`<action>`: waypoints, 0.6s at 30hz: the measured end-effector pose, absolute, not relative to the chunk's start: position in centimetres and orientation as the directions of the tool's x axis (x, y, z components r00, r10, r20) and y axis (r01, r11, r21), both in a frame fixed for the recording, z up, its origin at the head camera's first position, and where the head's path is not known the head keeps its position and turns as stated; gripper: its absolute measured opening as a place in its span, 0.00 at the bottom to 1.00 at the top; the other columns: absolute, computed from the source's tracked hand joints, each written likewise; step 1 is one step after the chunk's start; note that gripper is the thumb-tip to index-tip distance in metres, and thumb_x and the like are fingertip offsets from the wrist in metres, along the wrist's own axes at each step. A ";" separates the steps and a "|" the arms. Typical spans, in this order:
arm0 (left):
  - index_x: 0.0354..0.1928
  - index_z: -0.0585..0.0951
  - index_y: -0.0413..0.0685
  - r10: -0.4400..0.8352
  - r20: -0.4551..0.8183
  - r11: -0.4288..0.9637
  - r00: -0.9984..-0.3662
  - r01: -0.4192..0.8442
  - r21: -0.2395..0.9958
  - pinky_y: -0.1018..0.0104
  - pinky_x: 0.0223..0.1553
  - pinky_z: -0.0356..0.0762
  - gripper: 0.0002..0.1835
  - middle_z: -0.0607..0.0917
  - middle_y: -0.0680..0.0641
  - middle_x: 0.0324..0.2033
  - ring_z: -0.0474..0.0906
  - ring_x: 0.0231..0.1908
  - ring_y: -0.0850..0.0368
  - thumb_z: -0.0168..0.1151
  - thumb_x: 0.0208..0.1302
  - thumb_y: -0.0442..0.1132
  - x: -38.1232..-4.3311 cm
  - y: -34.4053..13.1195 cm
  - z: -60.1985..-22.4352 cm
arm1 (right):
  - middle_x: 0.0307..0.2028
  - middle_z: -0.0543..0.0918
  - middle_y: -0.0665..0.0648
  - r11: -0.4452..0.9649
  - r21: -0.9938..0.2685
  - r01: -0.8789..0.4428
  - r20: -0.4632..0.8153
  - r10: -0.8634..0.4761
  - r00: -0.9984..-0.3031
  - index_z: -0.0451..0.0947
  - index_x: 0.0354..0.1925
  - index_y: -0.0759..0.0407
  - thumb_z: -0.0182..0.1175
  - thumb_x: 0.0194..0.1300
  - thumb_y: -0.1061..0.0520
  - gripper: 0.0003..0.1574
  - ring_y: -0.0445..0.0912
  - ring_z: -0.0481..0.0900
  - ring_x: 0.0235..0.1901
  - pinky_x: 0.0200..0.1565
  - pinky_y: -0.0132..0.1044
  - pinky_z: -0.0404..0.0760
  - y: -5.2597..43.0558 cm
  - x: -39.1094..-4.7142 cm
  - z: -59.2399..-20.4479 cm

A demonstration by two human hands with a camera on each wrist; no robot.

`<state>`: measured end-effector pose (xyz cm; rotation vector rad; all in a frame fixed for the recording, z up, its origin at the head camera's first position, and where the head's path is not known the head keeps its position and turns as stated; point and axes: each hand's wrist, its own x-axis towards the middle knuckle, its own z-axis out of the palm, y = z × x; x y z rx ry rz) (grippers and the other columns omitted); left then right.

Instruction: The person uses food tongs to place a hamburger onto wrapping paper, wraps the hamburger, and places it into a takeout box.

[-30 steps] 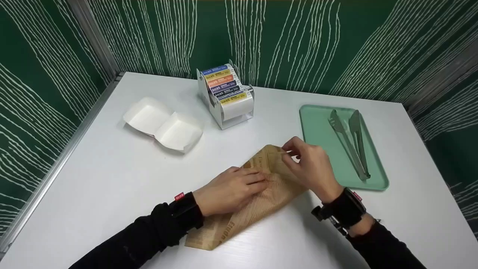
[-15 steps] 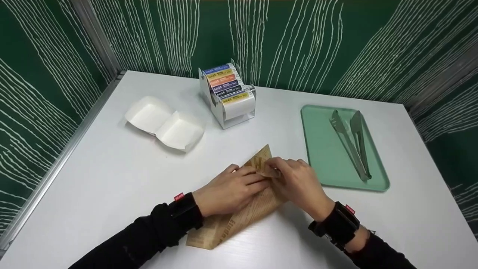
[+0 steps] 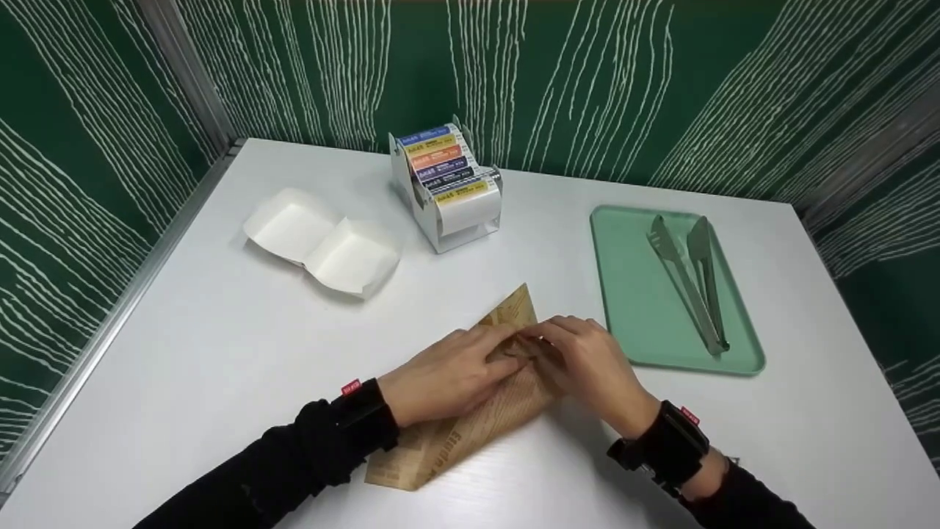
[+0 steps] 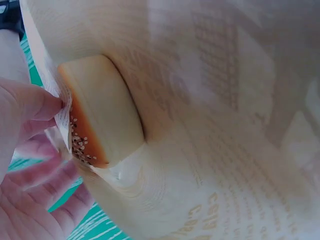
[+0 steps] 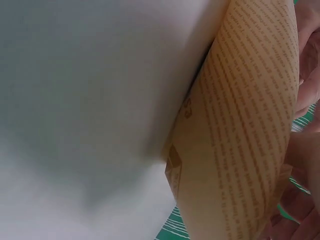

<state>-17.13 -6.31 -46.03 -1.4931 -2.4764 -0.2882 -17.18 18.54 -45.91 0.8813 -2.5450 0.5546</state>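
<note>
A sheet of brown printed wrapping paper [image 3: 488, 419] lies folded diagonally on the white table. In the left wrist view a bun [image 4: 107, 110] with a browned, seed-dotted crust shows inside the paper; from the head it is hidden. My left hand [image 3: 452, 375] lies over the wrapped bun, fingers bent over the paper, holding it. My right hand [image 3: 587, 364] pinches a gathered fold of the paper right at the left fingertips. One pointed corner of the sheet stands out beyond both hands. The right wrist view shows the paper's printed outer side, with fingers behind its edge.
An opened white food box [image 3: 319, 242] stands at the left. Behind it is a dispenser [image 3: 448, 191] with several coloured label rolls. On the right, a green tray [image 3: 624, 316] bears metal tongs [image 3: 690, 286]. Green walls with white lines border the table.
My right hand has moved left and toward me, folding the paper's far right flap in to the left hand. The left index finger has shifted onto this fold.
</note>
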 end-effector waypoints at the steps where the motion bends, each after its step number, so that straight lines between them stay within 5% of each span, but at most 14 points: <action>1: 0.68 0.82 0.52 0.837 0.307 0.459 -0.452 0.887 0.056 0.53 0.58 0.86 0.18 0.74 0.38 0.74 0.79 0.68 0.44 0.53 0.84 0.43 -17.1 -6.3 -46.0 | 0.41 0.93 0.53 0.723 -0.265 -0.638 0.461 -0.485 -0.743 0.89 0.49 0.56 0.78 0.59 0.66 0.18 0.47 0.91 0.41 0.41 0.42 0.89 18.7 -17.1 -45.8; 7: 0.70 0.80 0.52 0.822 0.325 0.464 -0.467 0.881 0.094 0.52 0.65 0.84 0.19 0.75 0.37 0.72 0.77 0.70 0.43 0.54 0.84 0.45 -17.1 -6.3 -46.3 | 0.44 0.92 0.56 0.747 -0.477 -0.463 0.299 -0.358 -0.885 0.86 0.49 0.59 0.75 0.63 0.65 0.16 0.50 0.91 0.43 0.47 0.48 0.91 20.8 -16.3 -45.4; 14: 0.70 0.80 0.52 0.825 0.340 0.450 -0.452 0.888 0.088 0.53 0.64 0.84 0.19 0.75 0.35 0.73 0.78 0.69 0.42 0.56 0.83 0.43 -17.2 -6.2 -46.4 | 0.38 0.91 0.52 0.727 -0.657 -0.202 0.067 -0.211 -0.975 0.85 0.42 0.56 0.74 0.68 0.58 0.07 0.43 0.89 0.36 0.38 0.32 0.86 23.3 -15.7 -45.3; 18: 0.70 0.80 0.52 0.828 0.339 0.449 -0.446 0.890 0.075 0.53 0.63 0.85 0.19 0.75 0.35 0.73 0.79 0.68 0.43 0.55 0.82 0.42 -17.1 -6.2 -46.4 | 0.35 0.89 0.52 0.717 -0.680 -0.154 0.041 -0.173 -0.984 0.85 0.38 0.55 0.73 0.66 0.63 0.06 0.42 0.87 0.35 0.37 0.29 0.84 23.6 -15.7 -45.7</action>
